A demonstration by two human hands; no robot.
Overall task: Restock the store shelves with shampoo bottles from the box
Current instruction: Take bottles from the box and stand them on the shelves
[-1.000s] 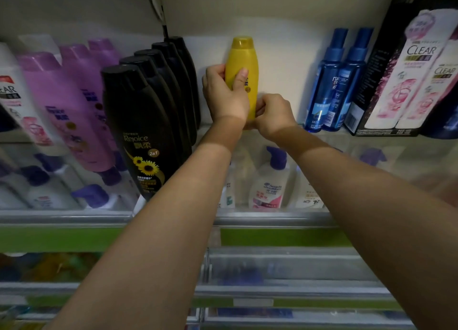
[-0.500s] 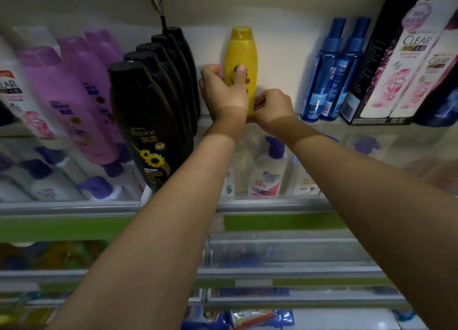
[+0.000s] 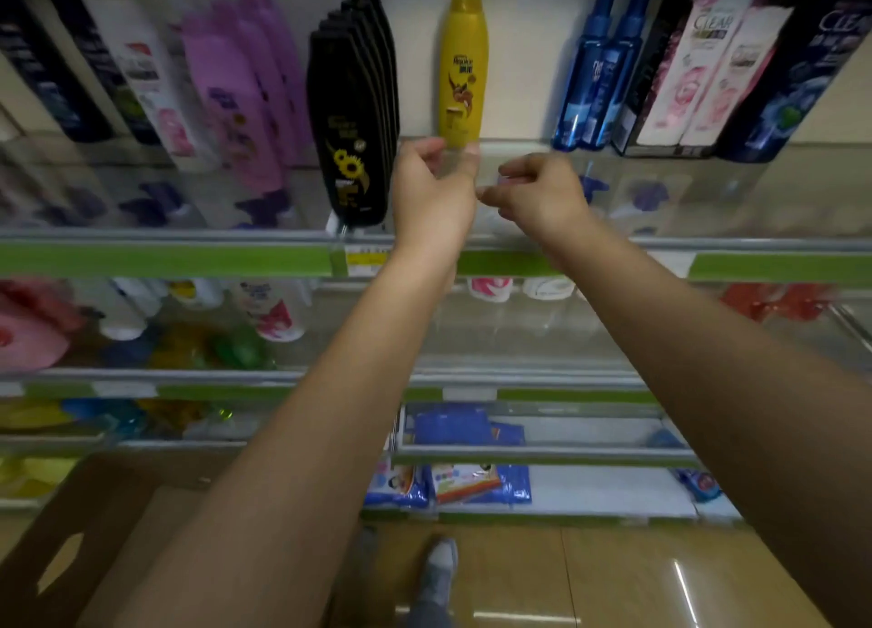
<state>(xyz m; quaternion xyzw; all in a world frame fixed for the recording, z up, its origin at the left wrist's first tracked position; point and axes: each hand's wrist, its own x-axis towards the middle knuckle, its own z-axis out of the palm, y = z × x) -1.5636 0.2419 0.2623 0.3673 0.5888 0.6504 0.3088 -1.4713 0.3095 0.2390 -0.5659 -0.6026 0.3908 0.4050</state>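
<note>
Standing upright at the back of the top glass shelf point(image 3: 519, 148) — one tall yellow plastic shampoo bottle point(image 3: 462, 68) with a yellow cap, alone in its gap. Lining up to its left, front to back, a row of black shampoo bottles with a sunflower label point(image 3: 351, 122); about five caps showing, the exact count hard to tell. Blurring further left, at least two purple bottles point(image 3: 236, 103) and a white bottle point(image 3: 151, 80) with a pink patch. Standing to the right of the yellow one, well apart from it, two slim blue spray bottles point(image 3: 597, 68), touching each other. Leaning beyond them, two white-and-pink bottles in a dark pack point(image 3: 693, 66), then one dark blue bottle point(image 3: 802, 70).

Hovering just below the yellow bottle's base, the left hand point(image 3: 431, 193) — fingers curled loosely, thumb and forefinger apart, gripping nothing; whether a fingertip is brushing the bottle's foot cannot be told. Hanging just beside it, the right hand point(image 3: 542, 193), fingers half-curled and spread, holding nothing. Reaching up from the bottom of the view, two bare forearms.

Sitting at lower left, one brown cardboard box point(image 3: 71, 547) with an oval hand-hole, its contents not showing. Showing on the glossy floor point(image 3: 637, 580), one grey shoe point(image 3: 439, 573).
</note>
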